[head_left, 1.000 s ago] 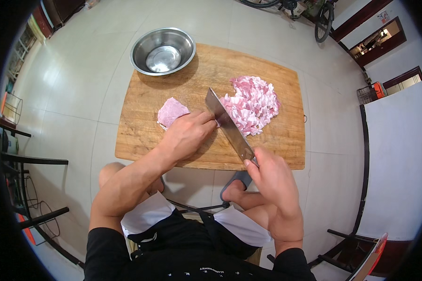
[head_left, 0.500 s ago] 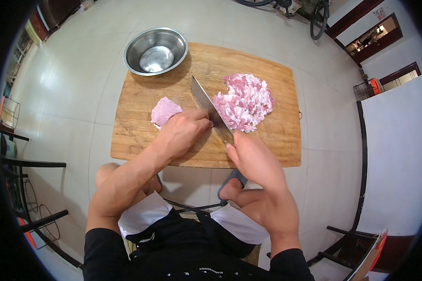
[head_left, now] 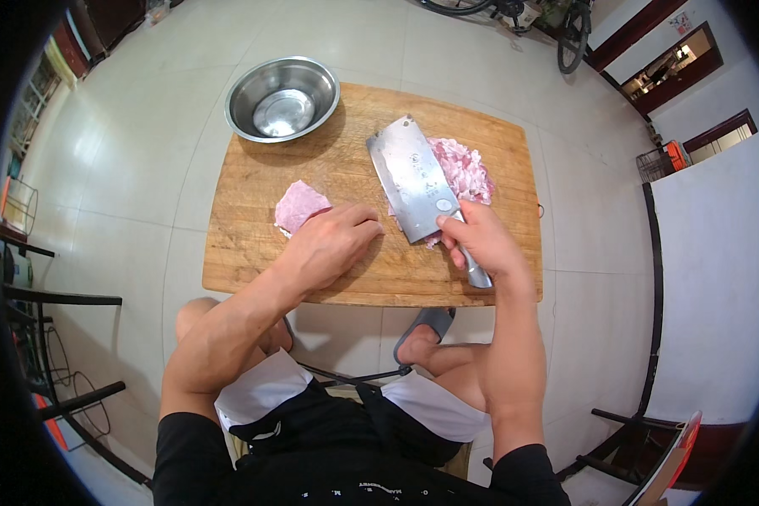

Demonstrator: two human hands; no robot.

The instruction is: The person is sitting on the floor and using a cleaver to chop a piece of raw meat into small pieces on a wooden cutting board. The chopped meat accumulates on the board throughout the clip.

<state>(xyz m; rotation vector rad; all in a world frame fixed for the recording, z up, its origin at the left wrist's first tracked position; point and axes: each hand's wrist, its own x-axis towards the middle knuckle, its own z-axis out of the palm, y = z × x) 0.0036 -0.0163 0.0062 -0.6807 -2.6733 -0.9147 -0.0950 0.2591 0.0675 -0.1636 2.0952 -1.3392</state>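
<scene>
My right hand (head_left: 485, 240) grips the handle of a cleaver (head_left: 417, 179). Its broad steel blade is turned flat side up and covers the left part of a heap of chopped pink and white meat (head_left: 464, 169). My left hand (head_left: 336, 243) rests on the wooden cutting board (head_left: 253, 261) with its fingers curled down, left of the blade and apart from it. Whatever lies under those fingers is hidden. Just beyond the left hand, against its far left side, sits a larger piece of raw pink meat (head_left: 300, 206).
An empty steel bowl (head_left: 320, 105) stands on the board's far left corner. Below the board are my knees and a grey slipper (head_left: 430, 325) on the tiled floor. Dark chair legs (head_left: 63, 295) are at the left, a white panel (head_left: 717, 278) at the right, and a bicycle (head_left: 573, 38) far off.
The cleaver has moved right, away from my left hand, and tipped from edge-down to flat over the chopped meat. My left hand has stayed nearly in place.
</scene>
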